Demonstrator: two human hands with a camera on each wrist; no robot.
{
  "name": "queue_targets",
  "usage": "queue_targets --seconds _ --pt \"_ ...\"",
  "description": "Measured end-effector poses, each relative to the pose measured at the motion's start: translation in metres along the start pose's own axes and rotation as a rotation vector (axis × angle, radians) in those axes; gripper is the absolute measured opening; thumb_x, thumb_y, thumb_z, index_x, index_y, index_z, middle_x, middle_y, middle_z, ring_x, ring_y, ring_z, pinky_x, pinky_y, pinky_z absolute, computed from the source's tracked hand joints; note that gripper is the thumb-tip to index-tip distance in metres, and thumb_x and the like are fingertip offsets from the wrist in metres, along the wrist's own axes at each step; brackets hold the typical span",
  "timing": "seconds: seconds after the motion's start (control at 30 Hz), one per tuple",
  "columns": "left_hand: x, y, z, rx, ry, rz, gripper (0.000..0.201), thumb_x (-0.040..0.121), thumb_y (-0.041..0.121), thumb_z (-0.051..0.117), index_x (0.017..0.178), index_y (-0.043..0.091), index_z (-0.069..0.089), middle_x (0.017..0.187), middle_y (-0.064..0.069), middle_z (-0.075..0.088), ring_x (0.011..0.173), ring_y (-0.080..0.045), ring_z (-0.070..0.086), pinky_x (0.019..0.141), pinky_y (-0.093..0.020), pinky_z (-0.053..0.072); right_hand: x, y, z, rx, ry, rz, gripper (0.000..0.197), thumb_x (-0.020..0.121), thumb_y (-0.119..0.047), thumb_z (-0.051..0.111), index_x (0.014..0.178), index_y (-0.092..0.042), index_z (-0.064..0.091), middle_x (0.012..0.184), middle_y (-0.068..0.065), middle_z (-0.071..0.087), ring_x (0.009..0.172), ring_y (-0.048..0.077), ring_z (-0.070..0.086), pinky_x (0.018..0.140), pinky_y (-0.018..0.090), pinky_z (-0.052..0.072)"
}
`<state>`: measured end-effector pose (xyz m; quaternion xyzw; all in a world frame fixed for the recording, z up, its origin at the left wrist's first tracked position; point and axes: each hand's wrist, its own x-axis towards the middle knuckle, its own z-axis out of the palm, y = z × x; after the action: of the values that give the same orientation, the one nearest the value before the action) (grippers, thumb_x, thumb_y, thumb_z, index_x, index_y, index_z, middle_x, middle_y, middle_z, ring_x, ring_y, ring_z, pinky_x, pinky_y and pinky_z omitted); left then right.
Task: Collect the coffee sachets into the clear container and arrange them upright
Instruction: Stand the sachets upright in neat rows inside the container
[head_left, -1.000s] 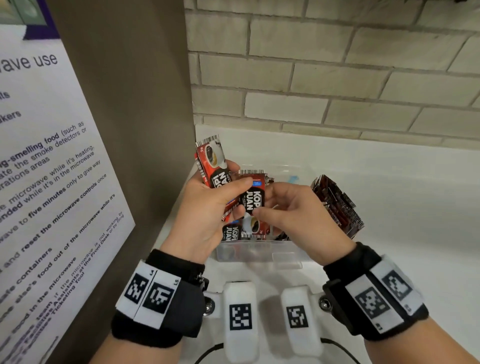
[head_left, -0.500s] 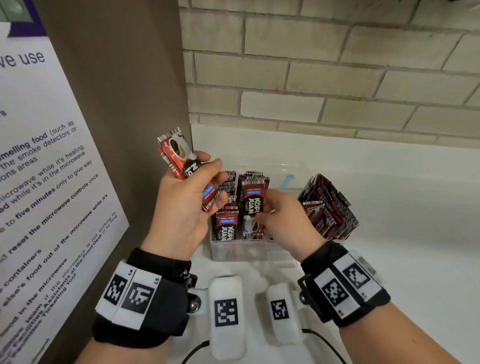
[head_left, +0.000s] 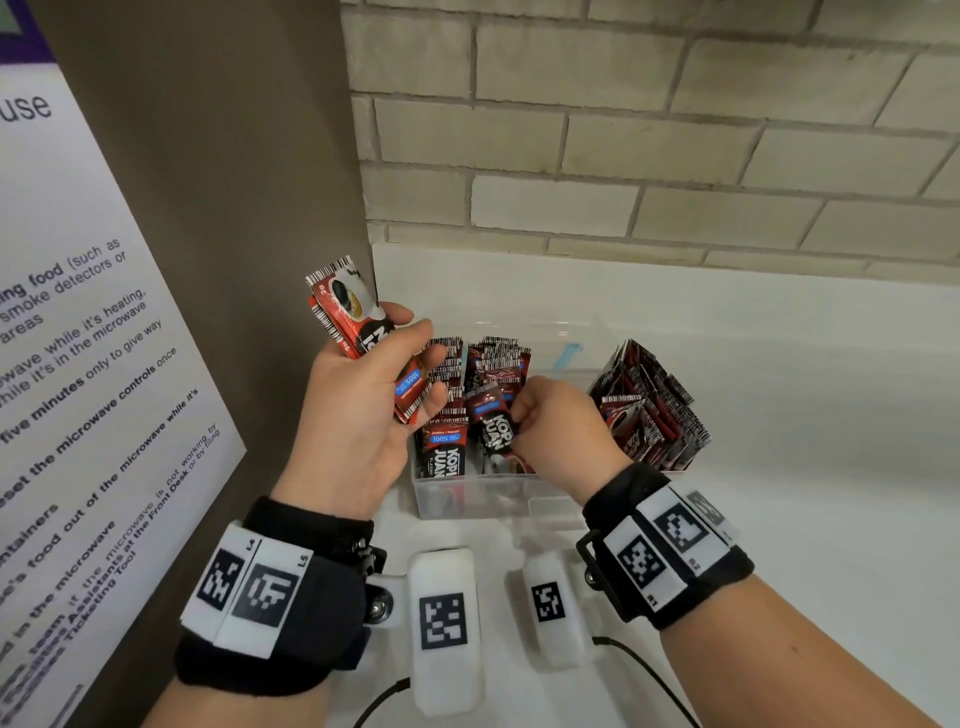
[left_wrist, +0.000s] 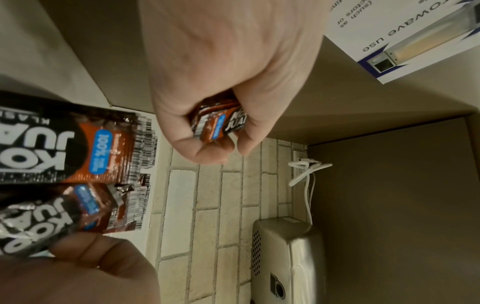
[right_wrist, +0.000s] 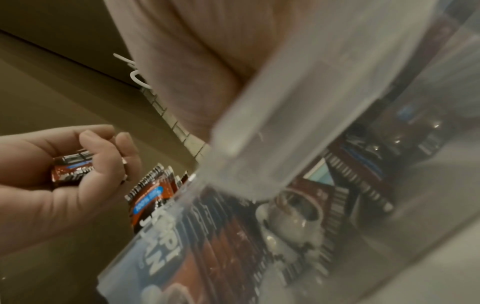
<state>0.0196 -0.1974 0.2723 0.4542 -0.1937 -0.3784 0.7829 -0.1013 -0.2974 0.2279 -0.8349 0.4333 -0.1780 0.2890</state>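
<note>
Two hands: left hand (head_left: 358, 410) grips sachets (head_left: 358, 322), right hand (head_left: 558, 421) pinches sachet (head_left: 493, 423).

- One clear container (head_left: 470, 501).
- Many coffee sachets (head_left: 647, 410), too tightly packed for an exact count.
- Two hands: left (head_left: 358, 410), right (head_left: 563, 426).
- One poster (head_left: 78, 364).

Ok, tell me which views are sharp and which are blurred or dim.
Head view: evenly lit and sharp, print readable on the sachet in the right hand. Left wrist view: dimmer, the left hand clear, near sachets soft. Right wrist view: dim and smeared, the clear container wall hazing what lies behind it.
</note>
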Motion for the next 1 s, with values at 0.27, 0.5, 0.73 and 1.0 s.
queue_targets --seconds 0.27,0.5,0.73,1.0 --pt "-0.001 0.0 0.0 0.006 -0.01 -0.001 0.021 0.088 0.006 0.065 0.077 0.023 0.061 0.071 0.003 0.064 0.069 -0.01 0.065 0.05 -0.022 0.049 -0.003 -0.004 -0.001 -0.033 -0.01 0.034 0.017 0.076 0.005 0.057 0.085 -0.009 0.053 0.072 0.001 0.05 0.071 0.022 0.049 0.049 0.018 0.03" --pt "0.0 0.001 -0.001 -0.007 -0.01 -0.003 0.019 0.088 0.006 0.065 0.078 0.022 0.061 0.071 0.003 0.064 0.069 -0.011 0.065 0.049 -0.023 0.049 -0.007 -0.012 -0.006 -0.156 -0.018 0.044 0.023 0.074 -0.009 0.068 0.074 -0.014 0.046 0.074 0.001 0.051 0.071 0.02 0.048 0.046 0.02 0.025" --pt "0.0 0.001 0.0 -0.014 -0.02 -0.005 0.021 0.088 0.006 0.064 0.077 0.023 0.061 0.067 0.005 0.064 0.067 -0.01 0.064 0.05 -0.022 0.048 -0.001 -0.01 -0.001 -0.202 -0.057 0.035 0.018 0.075 0.001 0.064 0.093 -0.002 0.064 0.091 0.013 0.065 0.075 0.026 0.058 0.054 0.021 0.038" --pt "-0.001 0.001 0.002 -0.014 -0.022 -0.004 0.02 0.088 0.005 0.065 0.078 0.022 0.06 0.068 0.004 0.063 0.067 -0.01 0.064 0.05 -0.023 0.049 -0.005 -0.007 -0.007 -0.193 -0.018 0.087 0.038 0.076 0.002 0.06 0.055 -0.017 0.035 0.058 -0.003 0.042 0.058 0.018 0.045 0.045 0.02 0.027"
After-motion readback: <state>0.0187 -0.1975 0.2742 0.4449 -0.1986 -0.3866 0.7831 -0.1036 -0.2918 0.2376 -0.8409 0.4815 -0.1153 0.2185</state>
